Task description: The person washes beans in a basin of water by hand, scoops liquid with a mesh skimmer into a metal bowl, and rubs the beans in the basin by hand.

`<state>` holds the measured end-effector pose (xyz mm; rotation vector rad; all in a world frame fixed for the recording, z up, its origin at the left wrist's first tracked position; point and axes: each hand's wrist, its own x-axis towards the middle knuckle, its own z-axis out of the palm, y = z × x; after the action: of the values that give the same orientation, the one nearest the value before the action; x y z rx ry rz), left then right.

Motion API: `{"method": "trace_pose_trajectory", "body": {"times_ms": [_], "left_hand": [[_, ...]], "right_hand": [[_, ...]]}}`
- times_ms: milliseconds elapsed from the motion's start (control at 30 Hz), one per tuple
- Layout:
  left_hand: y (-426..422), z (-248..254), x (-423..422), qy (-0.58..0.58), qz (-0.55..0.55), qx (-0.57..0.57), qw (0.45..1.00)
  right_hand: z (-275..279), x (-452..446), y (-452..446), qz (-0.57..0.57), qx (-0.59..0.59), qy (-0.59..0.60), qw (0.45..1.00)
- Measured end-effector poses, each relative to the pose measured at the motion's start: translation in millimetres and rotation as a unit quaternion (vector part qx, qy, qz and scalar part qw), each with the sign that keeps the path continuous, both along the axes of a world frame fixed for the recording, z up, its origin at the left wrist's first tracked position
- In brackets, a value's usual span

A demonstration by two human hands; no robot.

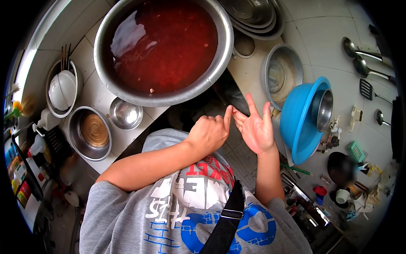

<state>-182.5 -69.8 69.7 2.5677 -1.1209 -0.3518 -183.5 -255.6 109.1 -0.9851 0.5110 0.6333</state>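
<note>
My left hand (209,132) is closed, its back towards the camera and one finger stretched up. The tip of that finger touches a fingertip of my right hand; the inside of the left hand is hidden. My right hand (257,131) is open, palm showing, fingers apart and nothing on the palm. Both hands are in front of my chest. Beyond them stands a large metal basin (226,46) of dark red liquid (169,46). Nearest my right hand is a blue basin (292,120) with a metal bowl (325,111) in it.
Left of the large basin are a small metal bowl (126,113), a metal pot (76,142) and a pot holding white bowls (62,89). A metal basin (266,70) and stacked metal basins (277,27) stand at the right. Ladles (361,65) hang on the tiled wall.
</note>
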Motion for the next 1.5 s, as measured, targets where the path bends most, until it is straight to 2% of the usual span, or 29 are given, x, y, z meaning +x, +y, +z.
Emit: {"method": "trace_pose_trajectory", "body": {"times_ms": [67,167,267,500,600,633,733,1033,1133,1233,1333,1500], "left_hand": [[-1.8,-1.2,-2.6,-0.004,0.017,0.018,1.000],[-0.9,0.5,-3.8,-0.031,0.001,-0.044,0.999],[-2.1,-0.9,-4.7,-0.008,-0.037,-0.044,0.998],[-8.2,-19.6,-3.9,0.005,0.044,0.078,0.996],[-4.9,-16.1,-1.6,0.003,0.019,0.013,1.000],[-5.4,-19.3,-2.9,-0.025,0.009,-0.039,0.999],[-7.7,-15.2,-2.1,-0.004,-0.015,-0.037,0.999],[-6.5,-52.9,3.5,0.048,0.020,0.072,0.996],[-4.5,-59.1,2.4,0.033,0.021,0.013,0.999],[-1.6,-53.3,5.3,0.021,0.028,-0.070,0.997],[9.7,-32.3,13.6,0.012,0.039,-0.116,0.992],[54.7,-6.7,36.6,0.033,0.169,-0.160,0.972]], "right_hand": [[-2.0,-0.1,-0.1,0.009,-0.013,-0.001,1.000],[-3.9,0.2,0.4,0.006,-0.030,0.008,0.999],[-3.6,2.4,0.9,-0.006,-0.021,0.019,1.000],[-4.3,3.8,-1.5,0.006,0.009,0.019,1.000],[-3.9,4.2,-1.1,0.019,0.006,0.012,1.000],[-4.2,4.3,-0.4,0.024,0.008,0.010,1.000],[-4.6,5.1,0.7,0.016,0.004,0.008,1.000],[2.8,7.5,-2.1,-0.002,-0.027,0.027,0.999],[-3.2,6.2,0.6,0.008,-0.144,-0.002,0.990],[-12.2,10.0,6.3,0.044,-0.289,-0.072,0.954],[-15.3,17.1,11.4,0.038,-0.354,-0.118,0.927],[-13.4,45.0,26.6,0.068,-0.394,-0.246,0.883]]}}
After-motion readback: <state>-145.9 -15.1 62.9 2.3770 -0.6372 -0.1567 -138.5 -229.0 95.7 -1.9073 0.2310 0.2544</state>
